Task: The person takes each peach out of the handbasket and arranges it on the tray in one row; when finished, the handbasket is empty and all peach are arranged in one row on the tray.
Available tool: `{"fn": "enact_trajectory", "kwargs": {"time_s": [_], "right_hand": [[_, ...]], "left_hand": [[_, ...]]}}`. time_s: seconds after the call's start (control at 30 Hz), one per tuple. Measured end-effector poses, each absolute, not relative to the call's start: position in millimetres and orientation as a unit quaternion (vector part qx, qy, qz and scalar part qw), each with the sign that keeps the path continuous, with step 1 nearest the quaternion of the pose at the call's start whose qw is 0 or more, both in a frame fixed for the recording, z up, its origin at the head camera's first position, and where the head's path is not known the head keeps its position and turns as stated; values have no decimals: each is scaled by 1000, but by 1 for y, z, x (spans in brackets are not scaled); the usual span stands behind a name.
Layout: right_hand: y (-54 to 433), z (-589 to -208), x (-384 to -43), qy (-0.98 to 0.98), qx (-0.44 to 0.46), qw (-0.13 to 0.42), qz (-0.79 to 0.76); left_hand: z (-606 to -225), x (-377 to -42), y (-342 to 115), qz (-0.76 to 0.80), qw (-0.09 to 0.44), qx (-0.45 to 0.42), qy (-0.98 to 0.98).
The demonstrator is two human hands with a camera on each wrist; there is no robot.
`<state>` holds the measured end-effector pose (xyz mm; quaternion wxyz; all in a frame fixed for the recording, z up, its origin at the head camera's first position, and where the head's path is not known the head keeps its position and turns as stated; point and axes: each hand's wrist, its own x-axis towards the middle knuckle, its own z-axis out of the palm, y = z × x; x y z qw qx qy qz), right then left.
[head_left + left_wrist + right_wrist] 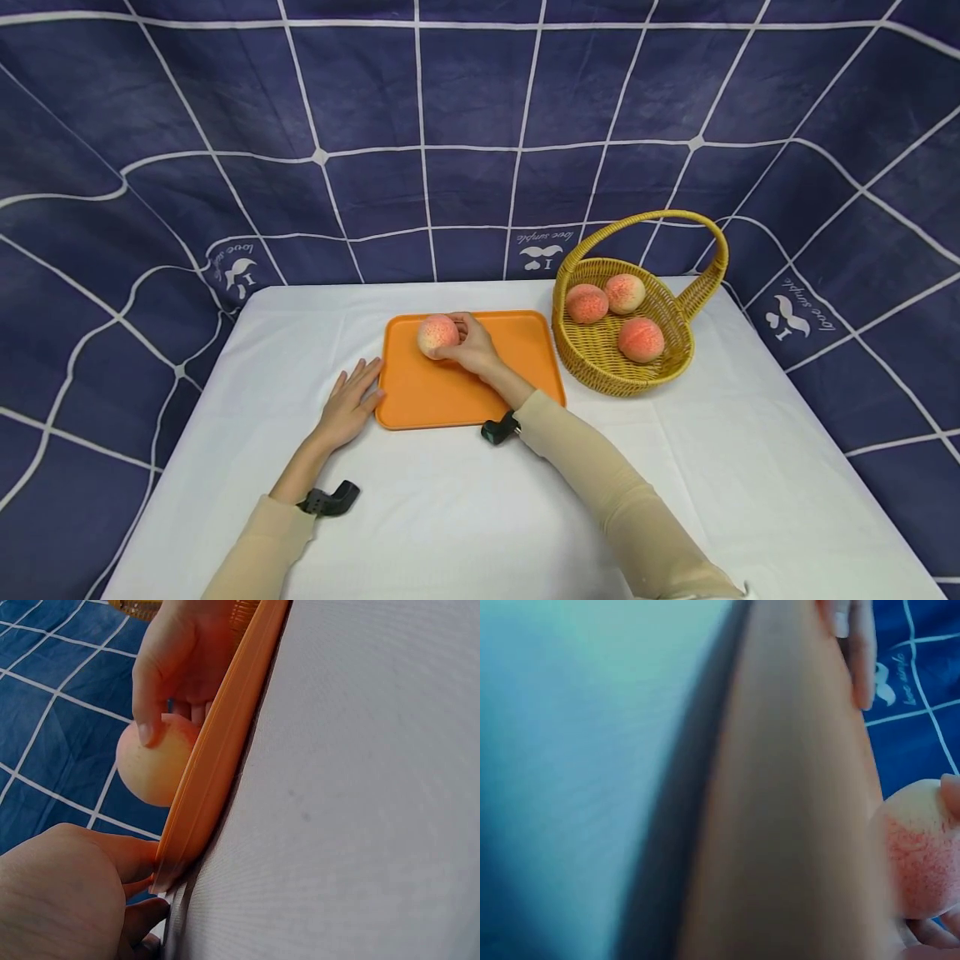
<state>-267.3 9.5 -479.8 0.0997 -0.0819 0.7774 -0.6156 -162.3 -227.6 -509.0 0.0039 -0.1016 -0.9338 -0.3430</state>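
From my end, the head view shows the right hand [474,348] holding a peach [437,337] between fingers and thumb, over the far left part of an orange tray [427,400]. The peach is a ball, creamy on one side and flushed coral on the other, finely speckled. I cannot tell whether its underside touches the tray, a shallow, smooth rectangle with rounded corners and a low raised rim. The left hand [347,412] is at the tray's left edge, fingers fairly straight and spread wide, touching the rim.

Just beside the tray, on the right, I see a basket [579,365] woven from golden strands, with a tall arched handle. Inside are three more peaches [641,339], round and mottled coral; two lie close together at the far side and one lies nearer. Everything stands on a tabletop [465,517] covered in white, faintly creased fabric. Behind it hangs a navy curtain [465,192] with white grid lines. Smooth beige sleeves [607,475] cover both arms.
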Motion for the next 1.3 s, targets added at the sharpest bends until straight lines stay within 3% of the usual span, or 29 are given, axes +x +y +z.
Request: {"fn": "enact_trajectory", "kwargs": {"time_s": [0.9,1.3], "right_hand": [[15,-480,-262,775,-113,107,-613],[35,-442,-233,742,-125,105,-650]], "left_hand": [[-510,-164,-227,-346,12,-108,-932],[-510,-162,-227,-346,15,-108,-932]]}}
